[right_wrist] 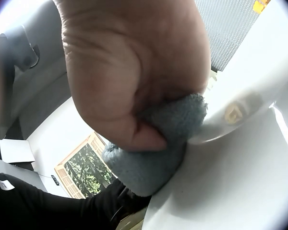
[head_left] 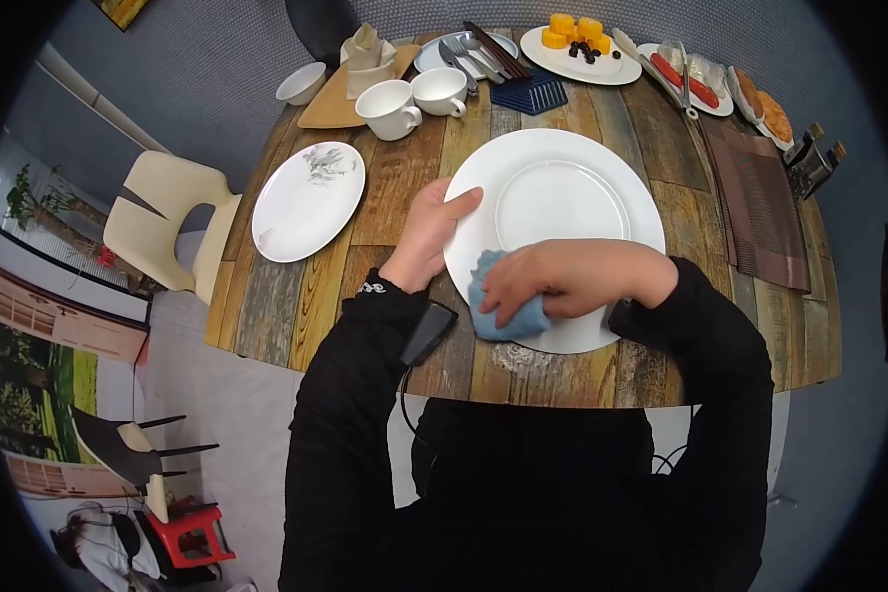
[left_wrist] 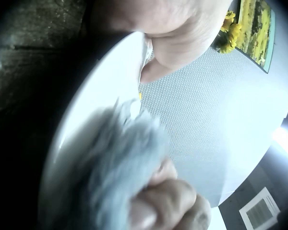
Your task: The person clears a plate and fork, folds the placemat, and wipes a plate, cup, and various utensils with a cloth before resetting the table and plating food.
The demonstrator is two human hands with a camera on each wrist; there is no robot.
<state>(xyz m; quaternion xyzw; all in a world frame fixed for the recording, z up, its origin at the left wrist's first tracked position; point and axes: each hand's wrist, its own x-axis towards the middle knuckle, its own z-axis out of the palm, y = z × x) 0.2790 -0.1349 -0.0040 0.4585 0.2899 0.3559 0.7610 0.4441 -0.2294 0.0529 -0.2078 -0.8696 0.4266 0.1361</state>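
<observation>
1. At the left, the oval plate with a grey leaf print (head_left: pixel 309 202) lies flat near the left edge of the wooden table (head_left: pixel 385 222), a beige chair (head_left: pixel 163 232) just beyond that edge. A strip of planks separates the oval from the left hand.
2. Toward the far left edge, a white bowl (head_left: pixel 302 84) sits beside a wooden board (head_left: pixel 328 107); two white cups (head_left: pixel 389 111) stand side by side at the board's right, near the round plate's far-left rim.
3. The left hand (head_left: pixel 426 232) grips the left rim of the white round plate (head_left: pixel 562 202), thumb laid over the upper face.
4. That plate is in front of the person, its near rim within the table's front edge; whether it touches the wood cannot be told.
5. On its near-left part lies a blue cloth (head_left: pixel 508 314), bunched and reaching past the rim.
6. The right hand (head_left: pixel 572 279) pinches the cloth between thumb and curled fingers, its forearm crossing the near-right rim.
7. Just past the far rim rests a dark blue slotted turner (head_left: pixel 530 92).
8. Right of the plate, a band of planks runs to the brown placemat (head_left: pixel 760 202), which lies along the table's right side.
</observation>
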